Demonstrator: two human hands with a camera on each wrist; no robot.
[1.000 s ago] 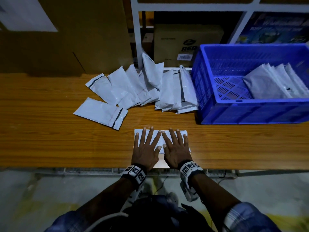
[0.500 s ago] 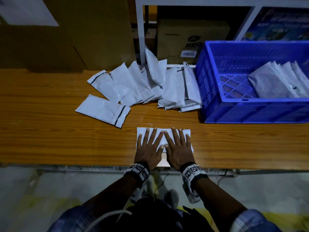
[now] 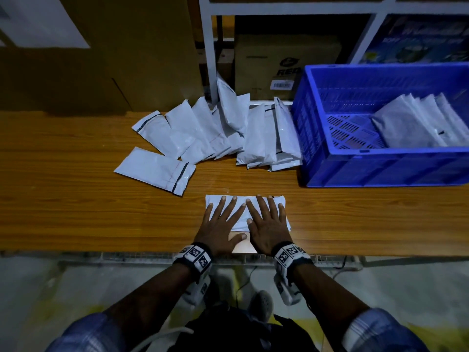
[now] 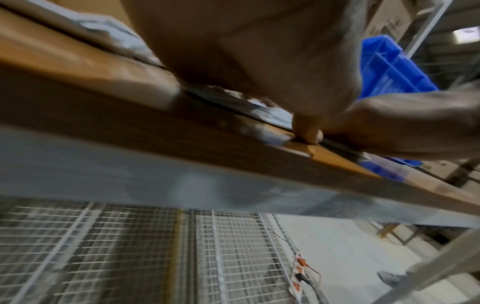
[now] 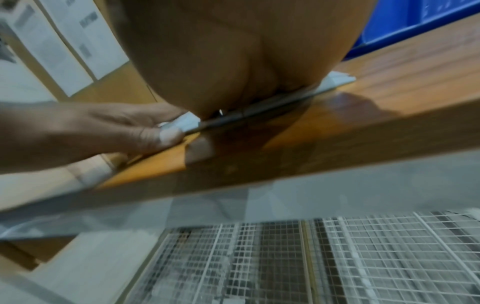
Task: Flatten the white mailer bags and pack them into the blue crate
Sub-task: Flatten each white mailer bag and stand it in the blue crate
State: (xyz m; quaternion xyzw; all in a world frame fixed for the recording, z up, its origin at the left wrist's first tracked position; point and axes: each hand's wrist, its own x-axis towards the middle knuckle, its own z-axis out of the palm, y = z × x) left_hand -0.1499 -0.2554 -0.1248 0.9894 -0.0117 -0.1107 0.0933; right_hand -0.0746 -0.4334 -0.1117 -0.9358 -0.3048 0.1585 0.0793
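Observation:
A white mailer bag (image 3: pixel 241 215) lies flat near the front edge of the wooden table (image 3: pixel 76 219). My left hand (image 3: pixel 221 224) and right hand (image 3: pixel 267 224) press on it side by side, palms down, fingers straight and spread. In the wrist views the bag's edge (image 5: pixel 337 80) shows under my palms. A loose pile of white mailer bags (image 3: pixel 223 130) lies at the back of the table, with one single bag (image 3: pixel 154 170) apart on its left. The blue crate (image 3: pixel 385 163) stands at the right and holds several flattened bags (image 3: pixel 416 123).
A white metal shelf post (image 3: pixel 208 52) and a cardboard box (image 3: pixel 284 62) stand behind the pile. A large brown board (image 3: pixel 101 59) leans at the back left. Below the table's front edge there is wire mesh (image 4: pixel 182 257) and floor.
Both hands have stayed flat on the bag with fingers spread. The bag and hands sit about where they were; the head view has shifted slightly.

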